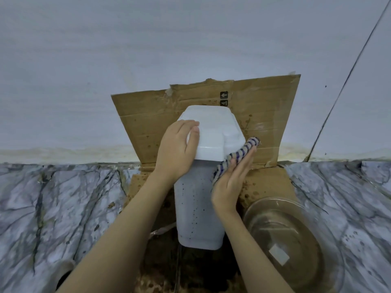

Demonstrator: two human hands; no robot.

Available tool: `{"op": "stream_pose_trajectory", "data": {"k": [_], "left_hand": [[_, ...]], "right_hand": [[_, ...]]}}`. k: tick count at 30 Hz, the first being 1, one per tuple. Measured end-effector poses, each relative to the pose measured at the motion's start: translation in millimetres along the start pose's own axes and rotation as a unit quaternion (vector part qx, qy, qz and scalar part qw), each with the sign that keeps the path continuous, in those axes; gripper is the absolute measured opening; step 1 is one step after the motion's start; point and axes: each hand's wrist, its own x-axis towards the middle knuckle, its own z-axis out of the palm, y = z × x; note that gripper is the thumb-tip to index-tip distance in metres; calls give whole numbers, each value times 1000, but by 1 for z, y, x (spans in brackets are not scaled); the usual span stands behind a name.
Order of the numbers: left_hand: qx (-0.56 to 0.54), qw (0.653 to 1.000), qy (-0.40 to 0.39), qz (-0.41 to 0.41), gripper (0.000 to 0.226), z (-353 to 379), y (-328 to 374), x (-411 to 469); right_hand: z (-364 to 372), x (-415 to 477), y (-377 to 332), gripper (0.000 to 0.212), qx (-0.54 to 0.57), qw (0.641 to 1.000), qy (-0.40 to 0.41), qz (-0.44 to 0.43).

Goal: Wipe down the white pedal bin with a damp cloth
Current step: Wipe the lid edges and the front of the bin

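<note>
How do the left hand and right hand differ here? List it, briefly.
The left hand is bare and holds the lid. The right hand presses the striped cloth against the side of the white pedal bin. The left hand's fingers curve over the lid's edge, while the right hand's are straight. Both work on the bin.

Head-worn wide-angle view, forward and down, close over the pedal bin (pixel 198 210)
</note>
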Motion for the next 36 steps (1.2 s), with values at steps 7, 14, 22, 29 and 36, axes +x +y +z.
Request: {"op": "stream_pose_trajectory", "data": {"k": [7,14,22,29,36], "left_hand": [[13,993,-121,4,56,-13,-25,39],[-39,987,-154,-33,56,-7,-30,58],[-46,984,-162,-60,68,2,-32,69],[-47,985,-150,-67,69,9,-30,69],[-79,986,-132,-67,47,3,-28,58]], "right_hand": [[10,-49,63,68,-357,917,-34,-176],[25,-11,47,63,-451,814,-41,-365],[36,-39,80,71,-454,800,-76,-386],[65,-19,50,69,-444,826,-3,-349],[45,-40,75,74,-451,812,-42,-369]]}}
